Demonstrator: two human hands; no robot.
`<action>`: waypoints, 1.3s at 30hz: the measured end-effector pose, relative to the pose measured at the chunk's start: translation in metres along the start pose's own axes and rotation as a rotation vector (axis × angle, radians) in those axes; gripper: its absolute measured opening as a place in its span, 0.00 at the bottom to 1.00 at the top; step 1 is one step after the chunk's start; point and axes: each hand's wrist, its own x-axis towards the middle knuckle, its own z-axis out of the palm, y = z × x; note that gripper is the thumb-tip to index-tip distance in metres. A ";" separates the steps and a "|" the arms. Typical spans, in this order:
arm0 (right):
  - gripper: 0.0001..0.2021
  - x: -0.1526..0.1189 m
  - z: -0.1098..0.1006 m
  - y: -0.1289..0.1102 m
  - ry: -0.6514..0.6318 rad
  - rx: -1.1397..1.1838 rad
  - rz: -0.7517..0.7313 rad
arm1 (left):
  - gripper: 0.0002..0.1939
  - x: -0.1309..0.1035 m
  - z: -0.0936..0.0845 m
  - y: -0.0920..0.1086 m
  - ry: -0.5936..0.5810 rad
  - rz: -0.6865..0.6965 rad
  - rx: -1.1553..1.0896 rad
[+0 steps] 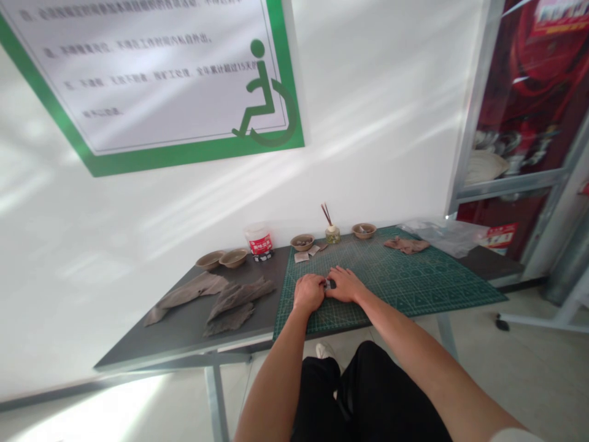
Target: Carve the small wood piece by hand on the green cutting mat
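Both hands rest close together on the green cutting mat, around a small dark-and-light object. My left hand is closed, its fingertips against the object's left side. On the other side, my right hand lies with its thumb side by the object and its fingers pointing forward over the mat; whether it grips the object is too small to tell. Small paper packets lie on the mat beyond my left hand, near a bowl of small items.
Grey cloths and two bowls are on the dark table at left, with a red-labelled tub. Along the wall stand a reed diffuser and another bowl. A brown cloth and plastic bag lie right.
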 end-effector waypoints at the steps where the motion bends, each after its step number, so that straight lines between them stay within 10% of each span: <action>1: 0.27 0.000 0.000 0.000 0.004 0.003 -0.002 | 0.14 0.000 0.000 0.000 -0.012 -0.001 0.000; 39: 0.25 -0.002 -0.002 -0.004 0.003 0.005 0.004 | 0.13 -0.005 -0.003 0.003 0.036 0.041 0.097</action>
